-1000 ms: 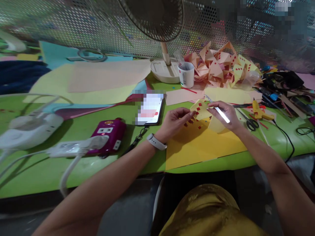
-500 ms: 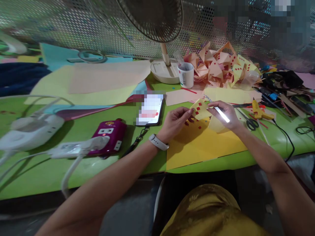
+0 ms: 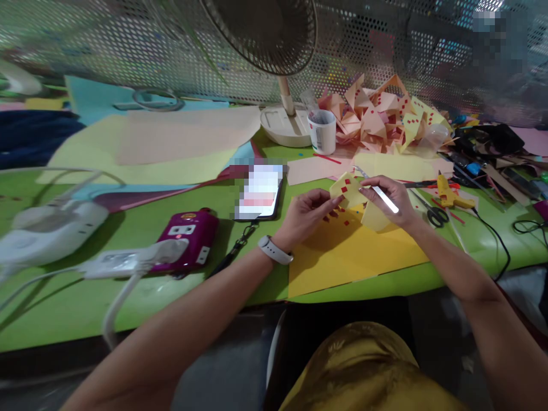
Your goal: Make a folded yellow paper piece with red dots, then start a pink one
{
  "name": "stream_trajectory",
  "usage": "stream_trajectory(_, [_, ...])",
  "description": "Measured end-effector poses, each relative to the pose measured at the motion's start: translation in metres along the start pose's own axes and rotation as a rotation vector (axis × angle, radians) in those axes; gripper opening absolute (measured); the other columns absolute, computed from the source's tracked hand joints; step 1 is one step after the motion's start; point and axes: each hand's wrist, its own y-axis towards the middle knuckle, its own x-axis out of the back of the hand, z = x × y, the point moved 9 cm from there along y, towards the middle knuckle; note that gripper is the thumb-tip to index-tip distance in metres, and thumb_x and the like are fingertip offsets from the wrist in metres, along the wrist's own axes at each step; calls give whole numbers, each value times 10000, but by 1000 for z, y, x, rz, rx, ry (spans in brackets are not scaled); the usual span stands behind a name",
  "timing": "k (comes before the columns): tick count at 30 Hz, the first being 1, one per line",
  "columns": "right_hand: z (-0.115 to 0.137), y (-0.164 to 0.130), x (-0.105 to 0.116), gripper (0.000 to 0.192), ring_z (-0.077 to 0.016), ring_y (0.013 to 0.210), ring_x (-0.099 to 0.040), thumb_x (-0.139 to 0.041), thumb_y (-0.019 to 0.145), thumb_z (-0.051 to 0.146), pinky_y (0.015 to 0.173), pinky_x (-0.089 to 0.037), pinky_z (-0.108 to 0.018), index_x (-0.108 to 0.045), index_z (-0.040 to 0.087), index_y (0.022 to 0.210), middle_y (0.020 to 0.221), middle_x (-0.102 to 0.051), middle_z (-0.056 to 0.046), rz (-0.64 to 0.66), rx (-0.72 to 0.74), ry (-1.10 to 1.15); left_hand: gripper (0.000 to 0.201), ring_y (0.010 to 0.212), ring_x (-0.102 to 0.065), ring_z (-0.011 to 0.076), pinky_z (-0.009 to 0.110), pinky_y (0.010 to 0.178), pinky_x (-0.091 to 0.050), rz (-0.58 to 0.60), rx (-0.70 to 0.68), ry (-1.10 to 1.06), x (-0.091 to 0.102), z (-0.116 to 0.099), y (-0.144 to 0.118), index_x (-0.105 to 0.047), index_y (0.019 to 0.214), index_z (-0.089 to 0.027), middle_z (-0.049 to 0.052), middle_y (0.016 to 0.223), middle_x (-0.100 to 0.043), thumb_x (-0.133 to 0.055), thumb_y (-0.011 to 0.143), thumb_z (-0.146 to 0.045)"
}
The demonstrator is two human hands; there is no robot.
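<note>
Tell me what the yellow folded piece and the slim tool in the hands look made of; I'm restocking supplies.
Folded piece: thin matte paper, judging by its sharp creases, with small red squares on it. Slim tool in the right hand: looks like polished metal, since it glares bright white, though glossy plastic is possible.

We see a dim, greenish scene whose brightest spot is the glare on the white tool (image 3: 384,199) in the right hand (image 3: 391,201). Soft shadows fall toward us from the hands onto the yellow sheet (image 3: 346,257). Left of that sheet, the white plugs (image 3: 47,231) smear, and the edges bow.
</note>
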Motion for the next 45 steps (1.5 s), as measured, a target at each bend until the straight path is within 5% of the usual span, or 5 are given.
stream_trajectory(16, [-8, 6, 6, 308, -92, 594, -490, -702, 845, 480, 580, -400, -241, -703, 186, 939, 717, -604, 24, -21, 20, 56, 586, 597, -664, 135, 231, 560, -538, -147, 17, -79, 19, 1, 1, -552, 624, -188, 59, 618, -656, -468, 915, -689])
stream_trajectory(21, [-2, 2, -7, 319, -102, 626, -517, -677, 868, 494, 601, -414, -249, -710, 187, 944, 781, -652, -4, 58, 17, 12, 544, 607, -662, 140, 215, 518, -529, -27, -18, -44, 5, -3, 1, -640, 738, -175, 24, 667, -654, -710, 721, -714])
stream_trajectory(26, [5, -3, -20, 354, -105, 624, -512, -660, 874, 530, 581, -397, -244, -714, 188, 944, 789, -659, -10, 134, 12, -3, 493, 487, -619, 118, 208, 448, -493, 37, -14, -8, -5, -2, -3, -592, 636, -181, -11, 554, -579, -718, 768, -639])
stream_trajectory(38, [0, 1, -13, 398, -103, 595, -478, -647, 886, 534, 584, -370, -246, -698, 168, 1033, 720, -607, 12, 200, 42, -72, 537, 563, -617, 142, 251, 523, -542, -29, 14, -67, 8, 1, 2, -610, 722, -186, 29, 660, -627, -617, 807, -716])
stream_trajectory(45, [1, -3, -23, 365, -127, 661, -562, -671, 880, 500, 640, -420, -261, -733, 166, 1014, 772, -678, -20, 250, 43, -88, 498, 525, -441, 102, 227, 466, -363, -127, -178, 63, 16, -14, 1, -522, 645, -205, -18, 572, -502, -637, 841, -648])
